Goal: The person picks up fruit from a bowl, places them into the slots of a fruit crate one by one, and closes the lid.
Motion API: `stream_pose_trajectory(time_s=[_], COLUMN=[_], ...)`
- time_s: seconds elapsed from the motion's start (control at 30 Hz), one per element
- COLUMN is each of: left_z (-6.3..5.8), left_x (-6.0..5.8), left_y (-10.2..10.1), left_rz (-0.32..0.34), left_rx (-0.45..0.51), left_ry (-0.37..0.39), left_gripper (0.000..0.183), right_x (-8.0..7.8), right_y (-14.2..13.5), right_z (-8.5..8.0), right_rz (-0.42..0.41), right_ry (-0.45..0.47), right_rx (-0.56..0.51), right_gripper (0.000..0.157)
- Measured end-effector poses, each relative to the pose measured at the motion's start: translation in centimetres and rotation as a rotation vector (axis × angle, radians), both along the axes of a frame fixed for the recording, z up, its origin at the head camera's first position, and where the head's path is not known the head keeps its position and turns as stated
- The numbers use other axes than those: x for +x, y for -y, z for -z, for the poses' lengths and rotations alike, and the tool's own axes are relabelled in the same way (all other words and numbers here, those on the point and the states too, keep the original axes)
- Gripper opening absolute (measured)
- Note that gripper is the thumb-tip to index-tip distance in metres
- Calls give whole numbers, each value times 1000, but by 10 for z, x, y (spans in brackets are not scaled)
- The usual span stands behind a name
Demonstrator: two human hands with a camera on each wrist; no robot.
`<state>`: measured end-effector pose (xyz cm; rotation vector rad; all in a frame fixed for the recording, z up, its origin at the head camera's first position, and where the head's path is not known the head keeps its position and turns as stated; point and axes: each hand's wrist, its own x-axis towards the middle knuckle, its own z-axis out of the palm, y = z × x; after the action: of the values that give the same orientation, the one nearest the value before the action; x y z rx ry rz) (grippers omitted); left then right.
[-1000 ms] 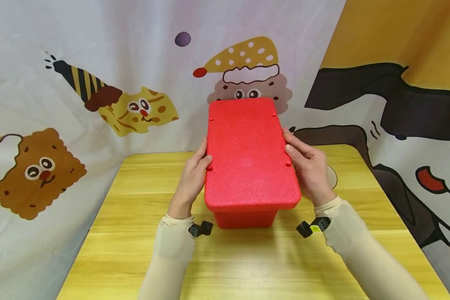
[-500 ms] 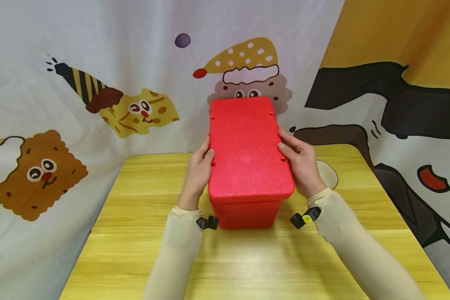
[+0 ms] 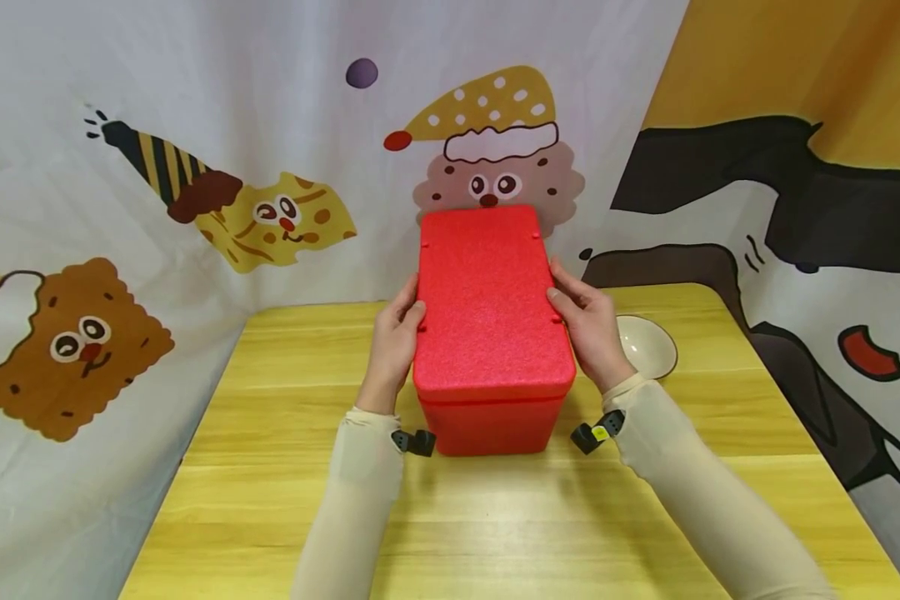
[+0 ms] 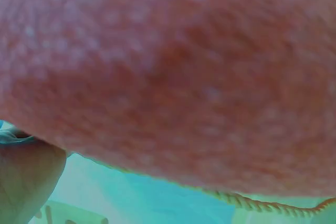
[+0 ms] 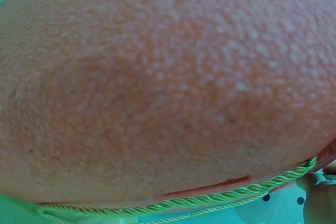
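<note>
A red box (image 3: 491, 429) stands on the table with a red, grainy-surfaced lid (image 3: 487, 308) over its top. Along the front, the lid's rim lines up with the box wall, a thin seam showing beneath it. My left hand (image 3: 392, 346) grips the lid's left edge, thumb near a small notch. On the opposite edge my right hand (image 3: 592, 329) holds the lid the same way. Both wrist views are filled by a blurred, speckled reddish surface; a twisted cord (image 5: 226, 198) runs along its lower edge in the right wrist view, and a similar cord (image 4: 262, 204) appears in the left.
A pale, dark-rimmed bowl (image 3: 648, 348) sits behind and right of my right hand. The wood-grain table (image 3: 270, 500) reaches to a cartoon-printed curtain (image 3: 285, 100) at the back and sides.
The lid has shifted left and back, so its front and right edges, which stuck out, now line up with the box. Both hands moved with it, uncovering more of the bowl.
</note>
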<state>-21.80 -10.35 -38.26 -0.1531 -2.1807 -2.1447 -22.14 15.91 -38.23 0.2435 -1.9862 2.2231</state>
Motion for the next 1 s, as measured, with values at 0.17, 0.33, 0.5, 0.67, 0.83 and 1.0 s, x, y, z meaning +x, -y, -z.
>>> stream_pose_trajectory(time_s=[0.17,0.33,0.5,0.67,0.83,1.0], left_z=[3,4,5,7,9,7], left_x=[-2,0,0,-4,-6,-7], left_y=[0,0,2,4,3,0], left_rz=[-1,4,-4,-4,-18,-57], left_rx=[17,-1,-14,3,59,97], left_ry=[3,-12,-17,1,14,26], left_gripper=[49,51,52,51,50,49], right_x=[0,2,2,0,0,-2], right_y=[0,2,4,6,7,8], right_z=[0,-1,0,1,3,4], right_rz=[12,26,27,32,35,27], right_ry=[19,38,42,52,45,15], right_rx=[20,42,69,50,1,-49], right_gripper=[48,47,46,46,47,47])
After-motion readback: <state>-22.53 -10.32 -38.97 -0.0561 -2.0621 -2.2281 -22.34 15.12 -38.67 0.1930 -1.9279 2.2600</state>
